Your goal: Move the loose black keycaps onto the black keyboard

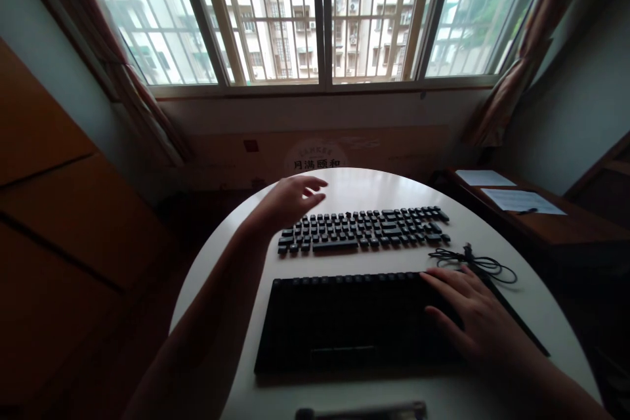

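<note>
At centre, the left hand [299, 197], fingers parted, hung near black plastic keycaps [364, 230] in rows. At lower right, the right hand [475, 312], fingers spread, rested on the rectangular black keyboard [354, 318], lower centre, on the round white table [377, 188].

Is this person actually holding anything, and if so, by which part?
Nothing looks gripped: the right hand rests on the right part of the black keyboard; the left hand has parted fingers with nothing visible between them.
</note>
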`<action>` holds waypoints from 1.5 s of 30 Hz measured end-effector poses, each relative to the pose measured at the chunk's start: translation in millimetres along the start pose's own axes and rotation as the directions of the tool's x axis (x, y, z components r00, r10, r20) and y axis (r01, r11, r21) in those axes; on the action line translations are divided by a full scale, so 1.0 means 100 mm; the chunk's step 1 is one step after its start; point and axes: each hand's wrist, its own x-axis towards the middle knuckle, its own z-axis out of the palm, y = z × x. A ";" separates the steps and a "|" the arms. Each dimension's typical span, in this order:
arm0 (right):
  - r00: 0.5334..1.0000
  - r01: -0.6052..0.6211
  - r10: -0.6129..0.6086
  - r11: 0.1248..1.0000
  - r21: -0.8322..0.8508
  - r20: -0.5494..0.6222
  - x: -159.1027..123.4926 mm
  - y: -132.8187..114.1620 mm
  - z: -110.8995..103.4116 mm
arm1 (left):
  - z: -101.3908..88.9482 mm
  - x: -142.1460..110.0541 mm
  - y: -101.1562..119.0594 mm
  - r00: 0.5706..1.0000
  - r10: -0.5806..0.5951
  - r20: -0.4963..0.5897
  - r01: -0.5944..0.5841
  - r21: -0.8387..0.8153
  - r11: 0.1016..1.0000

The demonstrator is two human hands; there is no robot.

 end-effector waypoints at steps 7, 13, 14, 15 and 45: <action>1.000 0.011 -0.011 1.000 0.012 -0.010 0.01 0.04 -0.01 | 0.26 0.04 -1.38 0.885 -0.402 -0.236 0.421 0.036 0.906; 0.998 -0.008 0.013 0.997 0.076 -0.064 0.01 0.08 -0.01 | 0.63 -0.05 -1.84 0.875 -0.461 -0.148 0.435 -0.178 0.883; 0.998 -0.011 0.017 0.996 0.085 -0.067 0.00 0.09 -0.01 | 0.66 -0.05 -1.89 0.871 -0.470 -0.144 0.438 -0.204 0.875; 0.997 -0.013 0.019 0.996 0.092 -0.070 0.00 0.09 -0.01 | 0.69 -0.05 -1.92 0.868 -0.477 -0.139 0.442 -0.223 0.869; 0.969 0.134 -0.083 0.967 0.217 -0.232 -0.02 0.10 -0.18 | 0.63 -0.05 -1.96 0.889 -0.455 -0.039 0.450 -0.104 0.887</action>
